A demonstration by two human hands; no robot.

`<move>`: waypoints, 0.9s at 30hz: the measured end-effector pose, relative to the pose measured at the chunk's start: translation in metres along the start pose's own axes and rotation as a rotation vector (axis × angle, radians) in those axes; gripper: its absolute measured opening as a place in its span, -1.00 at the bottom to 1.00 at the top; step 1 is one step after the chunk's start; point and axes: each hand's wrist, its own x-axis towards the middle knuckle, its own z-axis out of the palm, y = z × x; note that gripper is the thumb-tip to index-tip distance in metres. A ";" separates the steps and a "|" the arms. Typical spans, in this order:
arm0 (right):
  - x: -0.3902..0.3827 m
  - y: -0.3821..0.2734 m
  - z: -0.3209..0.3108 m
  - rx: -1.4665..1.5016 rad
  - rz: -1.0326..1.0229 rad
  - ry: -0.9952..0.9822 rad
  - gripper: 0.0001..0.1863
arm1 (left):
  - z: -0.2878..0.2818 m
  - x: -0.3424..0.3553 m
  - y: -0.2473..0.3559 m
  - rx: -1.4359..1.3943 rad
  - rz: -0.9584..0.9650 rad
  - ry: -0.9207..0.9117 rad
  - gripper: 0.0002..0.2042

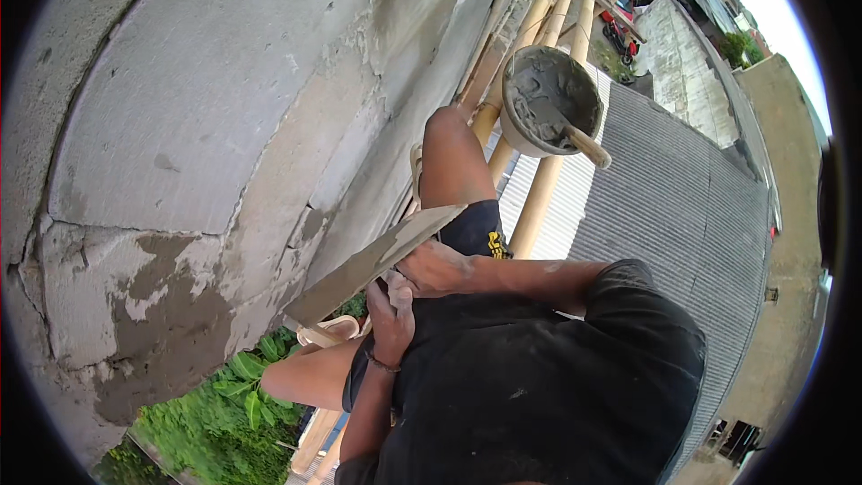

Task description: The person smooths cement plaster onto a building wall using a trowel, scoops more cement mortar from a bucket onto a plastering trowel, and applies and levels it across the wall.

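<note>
A long flat grey board (373, 269), smeared with mortar, slants in front of my lap beside the wall. My right hand (437, 268) is closed at its near edge and holds it; the board's far side hides some of the fingers. Right beside it, my left hand (392, 316) is closed, with its fingers curled up by the board's edge and against my right hand. What the left fingers hold, if anything, is hidden. Whitish dust coats the fingers. Beyond my knee a bucket (525, 135) holds wet grey mortar (546, 90), with a wooden-handled tool (588, 146) stuck in it.
A block wall (197, 99) rises at the left, with a dark wet mortar patch (166, 323) low on it. Bamboo poles (539, 202) run beneath the bucket. A corrugated roof (664, 198) lies below at the right. Green plants (215, 418) show far down at lower left.
</note>
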 end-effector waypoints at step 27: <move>0.035 -0.030 -0.076 0.372 -0.138 -0.560 -0.57 | 0.008 -0.031 -0.064 -0.551 -0.630 0.396 -0.74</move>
